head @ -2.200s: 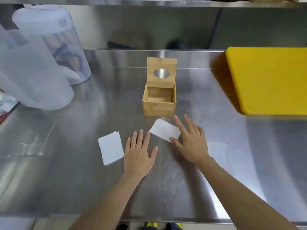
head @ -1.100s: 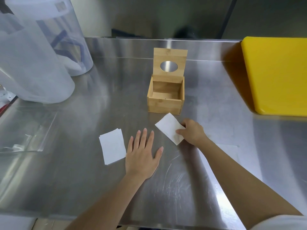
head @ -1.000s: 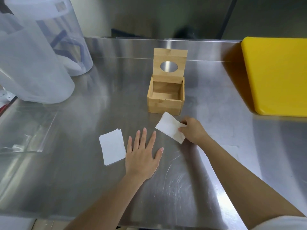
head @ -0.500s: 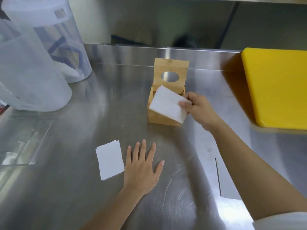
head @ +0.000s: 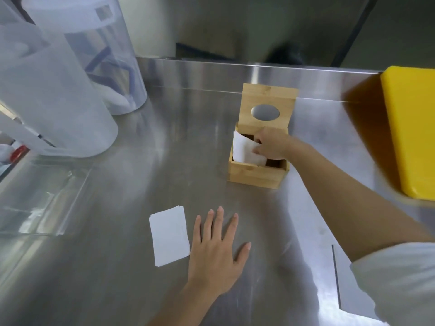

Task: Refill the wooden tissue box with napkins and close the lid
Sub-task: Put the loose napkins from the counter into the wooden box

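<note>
Right hand (head: 270,144) grip pinches napkin (head: 244,149) inside wooden box (head: 256,176).

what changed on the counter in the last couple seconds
The right hand pinched the napkin lying in front of the box, lifted it and is now pushing it into the box. The left hand stayed flat on the counter, the stack untouched, the lid upright.

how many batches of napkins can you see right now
2. One batch is in the right hand, going into the wooden box. One stack lies beside the left hand. Box contents are partly hidden.
</note>
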`<move>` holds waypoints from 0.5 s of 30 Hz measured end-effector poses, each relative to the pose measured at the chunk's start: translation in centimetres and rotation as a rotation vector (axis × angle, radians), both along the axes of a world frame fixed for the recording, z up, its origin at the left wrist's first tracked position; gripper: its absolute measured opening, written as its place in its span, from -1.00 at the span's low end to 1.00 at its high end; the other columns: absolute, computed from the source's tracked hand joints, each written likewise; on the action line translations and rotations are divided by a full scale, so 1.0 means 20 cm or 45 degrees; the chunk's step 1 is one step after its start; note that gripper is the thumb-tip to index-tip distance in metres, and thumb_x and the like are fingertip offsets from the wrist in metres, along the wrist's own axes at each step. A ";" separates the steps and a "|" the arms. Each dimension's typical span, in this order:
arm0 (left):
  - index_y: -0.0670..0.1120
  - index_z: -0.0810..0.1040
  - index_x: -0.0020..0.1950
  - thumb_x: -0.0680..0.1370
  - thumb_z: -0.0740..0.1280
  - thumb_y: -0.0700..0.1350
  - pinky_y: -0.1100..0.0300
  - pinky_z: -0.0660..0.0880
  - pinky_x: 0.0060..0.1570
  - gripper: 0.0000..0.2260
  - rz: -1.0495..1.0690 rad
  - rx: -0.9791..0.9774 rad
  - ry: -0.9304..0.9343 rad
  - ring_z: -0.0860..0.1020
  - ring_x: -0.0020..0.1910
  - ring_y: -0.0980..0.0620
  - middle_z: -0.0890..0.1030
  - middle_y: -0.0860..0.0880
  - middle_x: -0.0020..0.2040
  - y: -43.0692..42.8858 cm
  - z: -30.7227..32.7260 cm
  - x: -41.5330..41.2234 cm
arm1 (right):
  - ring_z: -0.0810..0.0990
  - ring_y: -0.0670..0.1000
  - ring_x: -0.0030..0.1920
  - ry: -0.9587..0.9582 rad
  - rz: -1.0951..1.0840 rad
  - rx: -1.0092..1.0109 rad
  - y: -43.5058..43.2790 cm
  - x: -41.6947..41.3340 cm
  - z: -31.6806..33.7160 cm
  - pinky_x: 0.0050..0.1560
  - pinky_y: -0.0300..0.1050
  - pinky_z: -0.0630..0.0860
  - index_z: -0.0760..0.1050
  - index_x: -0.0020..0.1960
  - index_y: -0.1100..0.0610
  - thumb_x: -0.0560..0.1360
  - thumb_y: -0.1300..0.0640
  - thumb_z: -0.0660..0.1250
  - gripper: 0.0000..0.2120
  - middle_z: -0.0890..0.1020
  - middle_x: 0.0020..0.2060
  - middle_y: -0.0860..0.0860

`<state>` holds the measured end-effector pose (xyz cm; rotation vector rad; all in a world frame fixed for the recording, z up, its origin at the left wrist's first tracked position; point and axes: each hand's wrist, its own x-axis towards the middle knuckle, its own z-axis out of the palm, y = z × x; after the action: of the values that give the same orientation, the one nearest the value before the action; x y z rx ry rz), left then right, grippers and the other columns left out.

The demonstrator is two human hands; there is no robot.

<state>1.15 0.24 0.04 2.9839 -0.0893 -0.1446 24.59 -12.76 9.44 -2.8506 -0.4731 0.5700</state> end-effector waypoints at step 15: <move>0.00 0.39 0.40 0.53 0.08 0.28 -0.14 0.14 0.33 -0.45 -0.004 -0.018 0.042 0.37 0.38 -0.18 0.43 -0.17 0.39 0.01 -0.01 0.01 | 0.48 0.06 -0.25 -0.006 0.276 -0.509 0.06 0.00 -0.05 -0.18 -0.06 0.48 0.50 -0.14 0.21 0.51 0.33 0.13 -0.81 0.45 -0.35 0.02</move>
<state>1.30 0.38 -0.15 2.9659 -0.0903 -0.1926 24.66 -11.55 8.53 -3.1976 -0.7526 0.7736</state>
